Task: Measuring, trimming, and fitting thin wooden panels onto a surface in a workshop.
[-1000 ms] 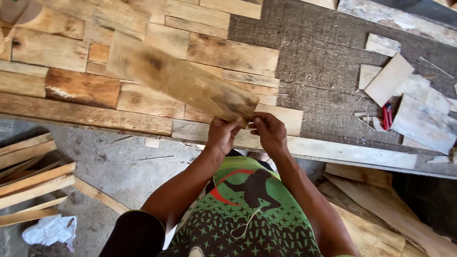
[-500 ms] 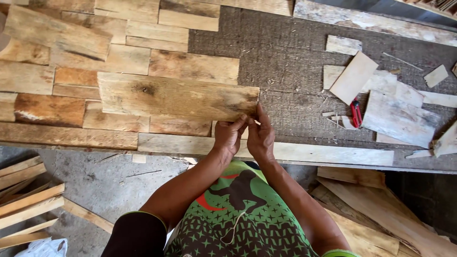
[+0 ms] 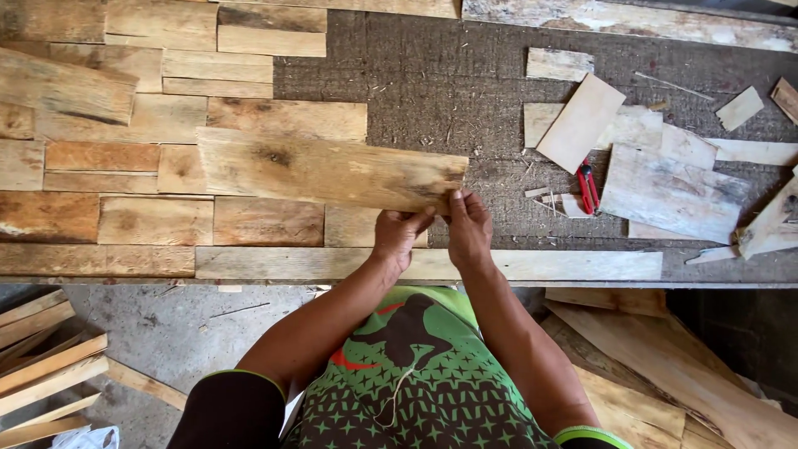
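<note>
Big board: a dark, rough, fuzzy-looking base (image 3: 432, 75) lies flat, with a long pale strip (image 3: 532, 266) along its near edge.
Wood patches: flat brown and tan pieces (image 3: 133, 216) fit side by side like a puzzle over the left part of the board.
Plank: a long, thin, rough plank (image 3: 324, 170) with a dark knot lies sideways, left to right. Most of it reaches out to the left of the hands, above the wood patches. It looks a bit tilted.
Loose scraps: pale, flat offcuts (image 3: 673, 187) lie well apart on the right.
Left hand: the left hand (image 3: 401, 231) pinches the plank's right end from below, fingers curled shut on it.
Right hand: the right hand (image 3: 468, 226) grips the same end, just beside the left hand and nearer the corner.
Red tool: a small red-handled tool (image 3: 587, 187) lies among the scraps.
</note>
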